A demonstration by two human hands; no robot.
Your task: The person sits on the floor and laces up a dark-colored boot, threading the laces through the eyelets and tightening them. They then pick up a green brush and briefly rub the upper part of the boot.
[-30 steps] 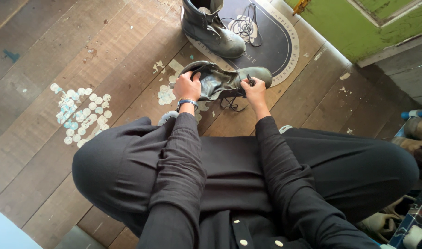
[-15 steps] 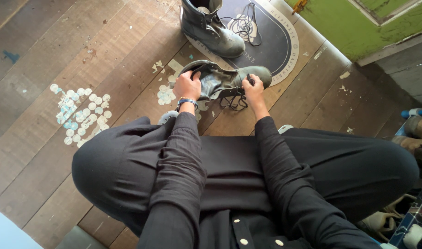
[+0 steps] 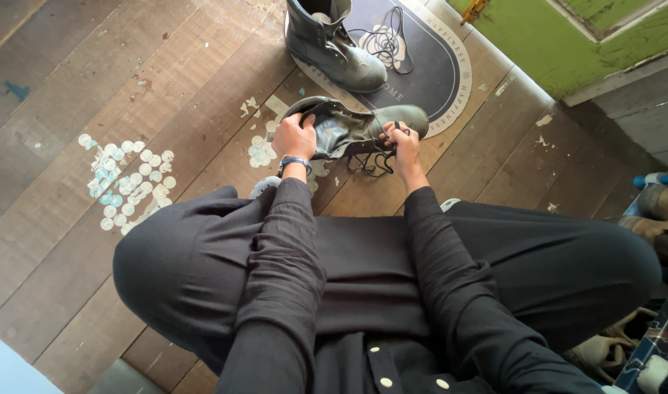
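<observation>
I squat over a worn wooden floor in black clothes. A grey-green lace-up boot [image 3: 352, 128] lies on its side in front of my knees. My left hand [image 3: 293, 136], with a blue band at the wrist, grips the open collar of that boot. My right hand [image 3: 402, 144] pinches the black laces [image 3: 367, 162] near the boot's front, fingers closed on them. A second matching boot [image 3: 332, 45] stands upright farther away on a dark oval doormat [image 3: 436, 66], with a loose black lace [image 3: 385, 40] coiled beside it.
Patches of pale round paint marks [image 3: 126, 179] dot the floorboards at left. A green door [image 3: 560, 36] and its frame rise at the upper right. More footwear [image 3: 658, 211] sits at the right edge.
My right hand has shifted slightly along the laces near the boot's front; the left hand and the boot stay where they were.
</observation>
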